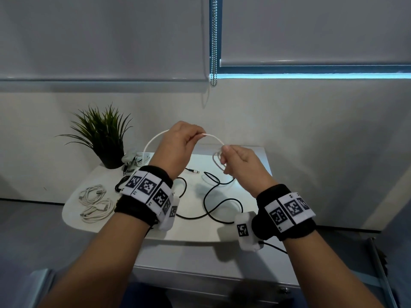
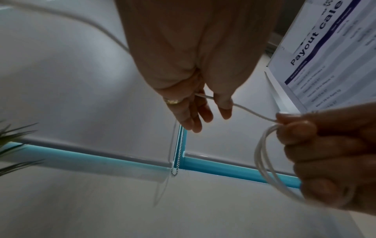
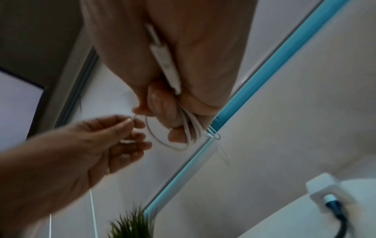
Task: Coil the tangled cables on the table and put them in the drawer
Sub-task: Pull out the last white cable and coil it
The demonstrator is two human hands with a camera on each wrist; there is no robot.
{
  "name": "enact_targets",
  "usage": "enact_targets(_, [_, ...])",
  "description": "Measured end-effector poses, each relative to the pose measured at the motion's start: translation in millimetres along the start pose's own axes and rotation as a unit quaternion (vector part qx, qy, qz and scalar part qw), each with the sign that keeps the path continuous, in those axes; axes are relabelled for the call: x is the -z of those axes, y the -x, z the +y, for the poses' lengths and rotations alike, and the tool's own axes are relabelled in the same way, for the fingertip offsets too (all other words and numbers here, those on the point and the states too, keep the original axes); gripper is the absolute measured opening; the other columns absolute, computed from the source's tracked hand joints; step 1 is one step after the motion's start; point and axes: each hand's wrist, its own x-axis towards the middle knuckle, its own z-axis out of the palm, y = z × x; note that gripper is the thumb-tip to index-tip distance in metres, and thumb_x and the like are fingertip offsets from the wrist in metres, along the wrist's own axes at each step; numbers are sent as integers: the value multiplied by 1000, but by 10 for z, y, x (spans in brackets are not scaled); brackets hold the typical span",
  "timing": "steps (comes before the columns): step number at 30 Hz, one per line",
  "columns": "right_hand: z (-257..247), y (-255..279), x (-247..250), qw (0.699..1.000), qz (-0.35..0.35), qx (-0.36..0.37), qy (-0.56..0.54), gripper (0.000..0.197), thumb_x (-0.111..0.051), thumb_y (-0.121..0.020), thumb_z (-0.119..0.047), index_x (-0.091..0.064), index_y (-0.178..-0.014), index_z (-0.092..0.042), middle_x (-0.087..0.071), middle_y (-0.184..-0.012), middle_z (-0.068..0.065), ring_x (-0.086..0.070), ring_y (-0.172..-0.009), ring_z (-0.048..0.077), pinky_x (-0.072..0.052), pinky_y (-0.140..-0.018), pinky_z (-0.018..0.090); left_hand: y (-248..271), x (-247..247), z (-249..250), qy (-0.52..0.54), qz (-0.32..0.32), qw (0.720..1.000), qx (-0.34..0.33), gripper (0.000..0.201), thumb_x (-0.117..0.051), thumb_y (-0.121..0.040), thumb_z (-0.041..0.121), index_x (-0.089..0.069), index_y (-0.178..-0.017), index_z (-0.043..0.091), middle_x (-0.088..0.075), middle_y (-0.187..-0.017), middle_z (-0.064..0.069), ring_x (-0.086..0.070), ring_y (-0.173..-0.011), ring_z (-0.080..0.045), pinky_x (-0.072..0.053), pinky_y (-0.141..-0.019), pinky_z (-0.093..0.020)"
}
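My right hand (image 1: 240, 160) fingers (image 2: 297, 130) clamp the white cable (image 1: 213, 137) loops so they can't spring apart | left hand (image 1: 178, 141) fingers (image 2: 224, 104) pinch the free run, feeding the next loop | black cable (image 1: 209, 205) loose on white counter (image 1: 255, 156), coiled white cables (image 1: 95, 203) beside potted plant (image 1: 104, 134) | blinds behind

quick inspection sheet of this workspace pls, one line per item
surface: white table, front edge curved
job's things: white cable held up, partly coiled; two coiled white cables at table's left; drawer front below, whether shut cannot tell
clutter: potted plant; white clip-like item, unclear
hands: left hand pinches the white cable; right hand grips its finished loops
cables: black cable loose across the table
surroundings: roller blinds, bead chain, grey wall
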Motion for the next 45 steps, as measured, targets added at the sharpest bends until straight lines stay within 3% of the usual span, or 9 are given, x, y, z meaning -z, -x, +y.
enact_targets(5, [-183,-27,85,968,71,0,-240,36,-33,-102,-20,-45,-69,-13,-41,-41,-9,-36,-41,9,-38,-51,19,110,26,14,-3,-33,998,52,22,-52,-93,10,-69,-108,11,-61,-87,-20,-55,-85,-28,-35,-72,-22])
enact_targets(9, [-277,-36,144,940,73,2,-333,34,-30,-103,-18,-47,-74,-11,-62,-54,4,-42,-36,13,-40,-54,25,291,-102,-17,7,-110,990,84,24,-52,-94,13,-68,-111,14,-65,-94,-18,-58,-92,-29,-36,-75,-24])
enact_targets(15, [-305,12,73,909,53,12,-413,26,-35,-102,-13,-55,-85,-9,-69,-105,9,-70,-92,21,-54,-81,32,565,-232,164,7,-219,974,57,26,-50,-95,20,-67,-115,18,-63,-98,-12,-58,-96,-23,-39,-83,-24])
enact_targets(19, [-223,49,30,984,78,42,-151,26,-44,-99,-15,-62,-82,-20,-64,-119,-1,-56,-118,11,-44,-100,31,663,-173,210,16,-248,968,13,34,-45,-93,31,-70,-106,13,-64,-88,-11,-57,-88,-23,-43,-81,-31])
enact_targets(21, [-209,106,13,997,60,47,15,24,-45,-98,-19,-62,-81,-20,-61,-126,1,-56,-113,10,-42,-93,25,678,-112,210,17,-233,972,9,33,-46,-91,35,-70,-102,14,-65,-89,-9,-57,-87,-21,-43,-83,-32])
enact_targets(25, [-215,183,-39,982,-32,34,183,20,-47,-96,-19,-59,-81,-14,-67,-102,7,-61,-93,17,-44,-84,28,648,28,183,60,-154,986,20,28,-52,-87,33,-72,-96,15,-64,-88,-4,-57,-84,-14,-43,-81,-21])
enact_targets(31, [-256,357,-132,990,-114,-30,72,32,-45,-97,-37,-65,-82,-18,-57,-54,-1,-56,-57,6,-49,-86,34,598,165,159,112,-58,990,59,17,-54,-88,29,-69,-84,21,-65,-85,-2,-56,-80,-6,-39,-75,-9])
enact_targets(41, [-414,398,-166,961,-125,-48,-243,31,-37,-101,-11,-51,-74,-3,-42,-54,4,-45,-46,14,-57,-68,29,651,122,308,316,-63,932,166,34,-42,-93,37,-67,-106,18,-69,-103,-6,-65,-97,-20,-51,-85,-25])
enact_targets(45, [-377,370,-98,975,-102,-35,-195,32,-45,-99,-17,-59,-73,-5,-53,-58,2,-51,-53,14,-49,-69,31,634,158,382,296,-52,935,187,32,-39,-99,29,-63,-87,9,-61,-80,-5,-56,-74,-15,-40,-49,-8])
